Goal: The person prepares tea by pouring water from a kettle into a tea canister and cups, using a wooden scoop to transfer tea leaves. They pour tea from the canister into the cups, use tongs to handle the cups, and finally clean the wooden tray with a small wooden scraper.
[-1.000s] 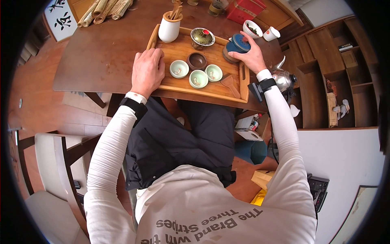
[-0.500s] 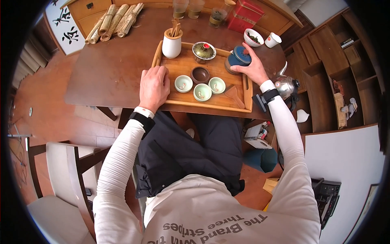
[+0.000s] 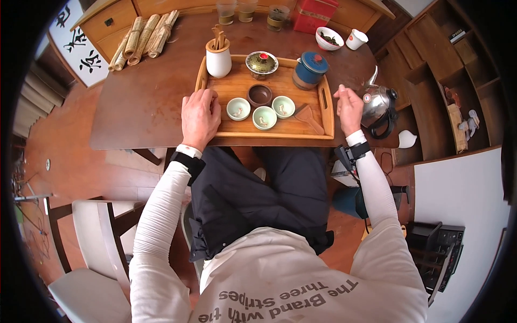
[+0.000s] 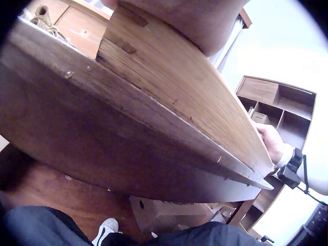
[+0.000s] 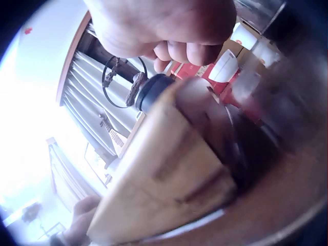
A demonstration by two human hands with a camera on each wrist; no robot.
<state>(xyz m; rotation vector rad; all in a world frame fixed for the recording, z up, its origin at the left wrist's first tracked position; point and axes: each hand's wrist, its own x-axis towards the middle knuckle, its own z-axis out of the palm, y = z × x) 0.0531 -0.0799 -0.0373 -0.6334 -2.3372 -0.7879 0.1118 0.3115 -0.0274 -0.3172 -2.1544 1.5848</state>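
My left hand point(image 3: 200, 118) rests on the front left corner of the wooden tray point(image 3: 258, 133), fingers loosely bent, gripping nothing visible. My right hand point(image 3: 350, 109) is off the tray's right end, between it and the steel kettle point(image 3: 379, 107), with loosely curled fingers and nothing in them. On the tray, a blue lidded jar point(image 3: 311, 70) stands at the back right. A lidded gaiwan point(image 3: 262, 63) and a white tool holder point(image 3: 218, 63) stand along the back. Three pale green cups point(image 3: 264, 117) surround a dark brown cup point(image 3: 259, 95), with a wooden scoop point(image 3: 309, 119) to their right.
Behind the tray are a white bowl of leaves point(image 3: 329, 39), a white cup point(image 3: 356, 40), a red box point(image 3: 315, 15) and several glasses point(image 3: 278, 19). Bamboo scrolls point(image 3: 145, 39) lie at the back left. A chair point(image 3: 99, 231) is at the left, shelves point(image 3: 425, 107) at the right.
My right hand has let go of the blue jar and moved down and right, beyond the tray's end. The jar remains at the tray's back right. My left hand stays at its corner.
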